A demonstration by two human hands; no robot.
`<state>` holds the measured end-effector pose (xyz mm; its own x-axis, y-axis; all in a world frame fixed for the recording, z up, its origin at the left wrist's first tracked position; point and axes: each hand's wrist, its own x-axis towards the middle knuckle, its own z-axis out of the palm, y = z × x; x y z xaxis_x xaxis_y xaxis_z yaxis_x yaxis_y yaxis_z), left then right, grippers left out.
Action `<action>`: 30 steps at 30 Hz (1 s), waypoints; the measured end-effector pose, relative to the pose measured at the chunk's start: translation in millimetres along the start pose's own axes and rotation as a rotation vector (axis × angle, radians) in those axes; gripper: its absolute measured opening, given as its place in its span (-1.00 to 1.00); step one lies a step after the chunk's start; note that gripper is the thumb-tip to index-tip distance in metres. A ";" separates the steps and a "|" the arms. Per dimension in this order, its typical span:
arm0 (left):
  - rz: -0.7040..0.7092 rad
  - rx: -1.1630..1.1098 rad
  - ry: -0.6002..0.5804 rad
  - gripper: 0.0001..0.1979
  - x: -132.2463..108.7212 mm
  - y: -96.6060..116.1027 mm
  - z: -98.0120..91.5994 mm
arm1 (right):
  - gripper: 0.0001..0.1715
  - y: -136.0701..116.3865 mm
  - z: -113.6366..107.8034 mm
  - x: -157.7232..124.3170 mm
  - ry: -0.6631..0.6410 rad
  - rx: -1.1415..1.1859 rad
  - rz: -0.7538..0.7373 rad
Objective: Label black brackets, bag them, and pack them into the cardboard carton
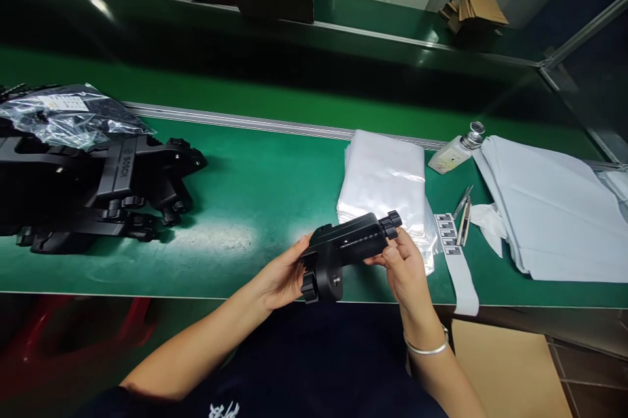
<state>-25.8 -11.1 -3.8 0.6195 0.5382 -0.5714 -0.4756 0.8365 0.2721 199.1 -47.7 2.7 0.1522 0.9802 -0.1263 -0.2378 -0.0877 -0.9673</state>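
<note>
A black plastic mount (343,249) with knobs and a round base is held between both hands above the near edge of the green table (255,189). My left hand (284,277) grips its left end by the round base. My right hand (405,264) holds its right end, fingers by the black knob. A stack of clear plastic bags (385,179) lies just behind the mount.
A pile of black mounts (93,192), some bagged, sits at the left. To the right lie a label strip (454,254), tweezers (464,212), a small bottle (456,151) and white sheets (544,209). Cardboard boxes (473,9) stand on the far shelf.
</note>
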 end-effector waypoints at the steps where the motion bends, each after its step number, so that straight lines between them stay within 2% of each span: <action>1: -0.004 -0.013 -0.004 -0.55 0.2 0.0 -0.2 | -0.54 0.2 0.2 -0.2 -0.004 0.001 -0.001; 4: -0.013 -0.045 -0.005 -0.53 0.4 0.2 0.5 | -0.57 0.0 0.9 -0.2 -0.018 0.010 -0.008; 6: -0.014 -0.063 0.004 -0.59 -0.2 0.6 2.0 | -0.58 -0.1 1.3 0.2 -0.021 0.016 -0.012; 9: -0.019 -0.068 0.004 -0.70 -1.3 3.6 5.1 | -0.53 -0.8 2.0 -0.3 -0.005 -0.008 -0.002; 11: -0.020 -0.026 0.007 -0.69 -0.8 8.4 7.0 | -0.48 -2.3 3.4 -2.1 0.002 -0.024 0.010; 13: -0.038 0.059 0.061 -0.63 1.8 14.6 8.1 | -0.46 -4.5 6.7 -5.3 -0.035 -0.003 0.023; 16: -0.065 0.174 0.216 -0.54 8.9 22.7 8.1 | -0.43 -8.2 15.9 -11.3 -0.145 0.052 0.054; 19: -0.026 0.204 0.289 -0.58 15.3 25.1 5.5 | -0.49 -10.7 27.3 -15.8 -0.172 0.041 0.052; 21: -0.002 0.206 0.296 -0.62 17.5 23.9 2.4 | -0.54 -11.9 32.3 -17.0 -0.181 0.028 0.029; 24: 0.008 0.208 0.291 -0.67 19.4 20.9 -2.9 | -0.51 -13.2 33.8 -16.6 -0.232 0.071 0.016; 30: 0.075 0.252 0.287 -0.67 23.6 15.2 -6.3 | -0.44 -15.4 28.4 -17.3 -0.319 0.134 0.132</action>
<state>-22.4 13.6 -18.1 0.3720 0.5781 -0.7263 -0.3222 0.8142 0.4830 172.8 -58.3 26.1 -0.1903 0.9698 -0.1525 -0.3626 -0.2138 -0.9071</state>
